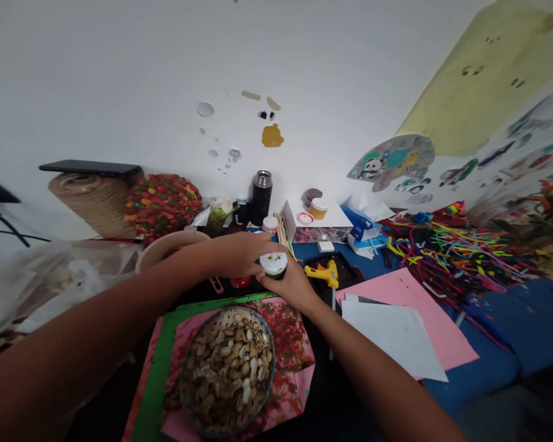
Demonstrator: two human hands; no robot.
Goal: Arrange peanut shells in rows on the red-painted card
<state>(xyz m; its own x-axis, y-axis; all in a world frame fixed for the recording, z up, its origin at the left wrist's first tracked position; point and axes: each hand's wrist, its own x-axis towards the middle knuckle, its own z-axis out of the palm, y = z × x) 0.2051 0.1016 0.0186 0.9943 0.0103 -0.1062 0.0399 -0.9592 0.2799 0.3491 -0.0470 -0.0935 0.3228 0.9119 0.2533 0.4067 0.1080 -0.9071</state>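
Both my hands meet on a small round jar with a white lid [273, 263], just beyond a bowl of pistachio shells [228, 371]. My left hand [238, 253] curls over the jar's top and left side, fingers closed on the lid. My right hand [293, 283] cups the jar from below and the right, fingers wrapped round it. The bowl rests on pink paper [291, 344] over a green sheet [153, 380], directly below my forearms.
A yellow glue gun [321, 272] lies right of my hands. Pink and white paper sheets [399, 328] lie further right, with a heap of coloured pipe cleaners [447, 248] behind. A black flask [261, 196], small pots, a mosaic ball [162, 205] and a twine-wrapped roll [92, 199] line the wall.
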